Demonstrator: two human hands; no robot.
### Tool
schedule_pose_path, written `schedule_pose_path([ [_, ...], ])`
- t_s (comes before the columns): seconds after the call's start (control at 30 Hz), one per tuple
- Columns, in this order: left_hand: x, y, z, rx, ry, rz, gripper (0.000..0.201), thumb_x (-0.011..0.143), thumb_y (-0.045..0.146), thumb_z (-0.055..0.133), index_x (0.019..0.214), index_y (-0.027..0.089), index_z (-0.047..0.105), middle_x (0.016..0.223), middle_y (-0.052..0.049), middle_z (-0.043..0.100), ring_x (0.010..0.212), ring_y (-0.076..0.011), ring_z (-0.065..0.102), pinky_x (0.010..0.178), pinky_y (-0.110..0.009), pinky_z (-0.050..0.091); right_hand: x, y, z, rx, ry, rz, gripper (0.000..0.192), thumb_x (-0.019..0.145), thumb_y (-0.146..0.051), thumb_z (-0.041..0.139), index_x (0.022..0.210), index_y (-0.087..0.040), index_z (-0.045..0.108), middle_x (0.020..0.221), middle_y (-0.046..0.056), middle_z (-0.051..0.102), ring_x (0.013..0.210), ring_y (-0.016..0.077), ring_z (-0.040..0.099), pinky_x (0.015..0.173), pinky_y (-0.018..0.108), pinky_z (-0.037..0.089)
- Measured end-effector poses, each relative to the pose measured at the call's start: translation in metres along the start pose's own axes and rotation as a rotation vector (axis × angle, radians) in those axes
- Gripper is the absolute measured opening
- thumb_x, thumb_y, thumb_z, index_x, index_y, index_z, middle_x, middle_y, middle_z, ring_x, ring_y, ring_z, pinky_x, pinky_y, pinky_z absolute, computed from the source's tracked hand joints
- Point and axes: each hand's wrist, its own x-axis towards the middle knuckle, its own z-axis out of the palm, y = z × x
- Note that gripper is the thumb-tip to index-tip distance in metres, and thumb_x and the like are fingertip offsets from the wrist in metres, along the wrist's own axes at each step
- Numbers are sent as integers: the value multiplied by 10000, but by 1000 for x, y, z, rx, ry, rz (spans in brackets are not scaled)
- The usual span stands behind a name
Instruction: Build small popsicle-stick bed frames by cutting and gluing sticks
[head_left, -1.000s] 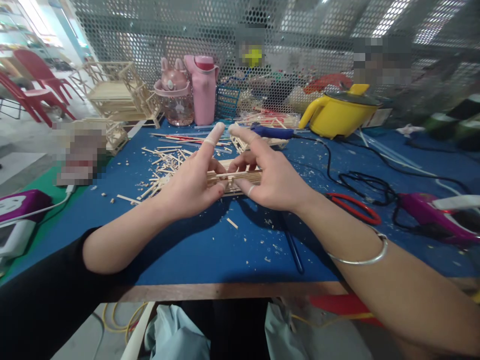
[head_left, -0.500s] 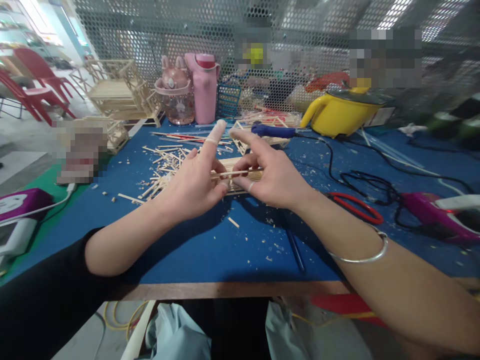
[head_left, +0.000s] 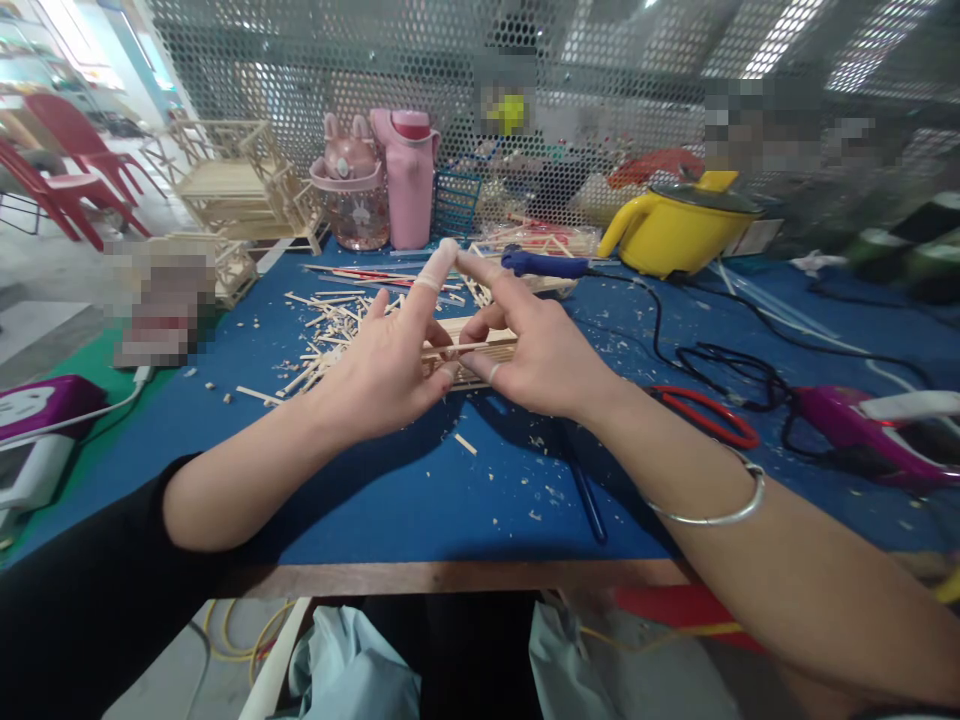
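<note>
In the head view my left hand (head_left: 386, 370) and my right hand (head_left: 547, 355) meet over the middle of the table. Between thumb and fingers, both pinch a thin wooden stick (head_left: 480, 347) that lies crosswise. Right beneath it is a piece built of pale wooden sticks (head_left: 454, 326), partly hidden by my fingers. My index fingers point forward, their tips touching or nearly so. White wrap covers the left index finger, and a narrow band circles the right thumb. Loose cut sticks (head_left: 330, 335) are heaped beside my left hand.
Behind my hands lies a blue-handled tool (head_left: 551, 264) with a black cord. Red scissors-like handles (head_left: 709, 415) and a dark blue rod (head_left: 589, 495) lie at right. A yellow pot (head_left: 671, 235), pink bottle (head_left: 410, 185) and jar (head_left: 351, 205) stand at the back. Wooden stick structures (head_left: 232, 185) stand left.
My right hand has shifted slightly left, closer to the left hand, along the stick. The index fingertips have come together. The left hand has barely moved.
</note>
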Motion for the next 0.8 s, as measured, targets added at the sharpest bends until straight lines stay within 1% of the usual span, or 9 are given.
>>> schedule_pose_path([
  [0.1,1,-3,-7,10,-78,21,774,807,252,592,1453,253,166,1174,-76,605,944,-224,649,863,-391,526,-1,1,1,15,-7,4,774,767,-98,543,1463,-250,241,1014,27,674,709,142,623,674,305,519],
  [0.17,2,-5,-8,3,-90,23,788,792,226,601,1455,256,177,1161,-74,609,939,-230,652,878,-414,526,-2,2,2,25,2,10,777,769,-98,545,1464,-247,232,1000,26,675,719,146,626,674,305,521],
  [0.33,-1,-8,-2,-58,-42,-8,874,756,168,625,1477,283,145,1040,-43,637,991,-264,645,925,-486,506,-3,3,4,51,28,6,756,785,-113,546,1456,-262,233,1019,22,667,718,149,627,675,310,527],
  [0.5,-2,-9,4,-45,-16,2,862,795,187,601,1484,264,89,991,-41,634,1078,-285,617,929,-478,498,-3,4,5,93,31,26,759,788,-140,569,1459,-257,235,1012,23,670,729,150,622,676,312,528],
  [0.63,-1,-8,6,-75,17,22,855,785,168,608,1476,275,117,970,-38,637,1113,-302,597,936,-496,482,-3,4,5,111,17,46,757,790,-151,572,1458,-275,237,1051,26,663,730,151,618,683,322,527],
  [0.7,-1,-8,7,-92,34,12,845,786,163,605,1474,276,129,972,-42,636,1133,-306,585,931,-491,484,-3,3,5,107,11,56,764,784,-140,570,1457,-277,237,1037,22,664,737,153,615,700,329,525],
  [0.8,-2,-8,6,-99,29,3,852,784,162,608,1476,274,124,980,-49,642,1132,-302,584,921,-469,492,-3,2,2,97,-3,47,774,762,-119,567,1454,-253,246,989,19,662,756,152,604,729,328,515],
])
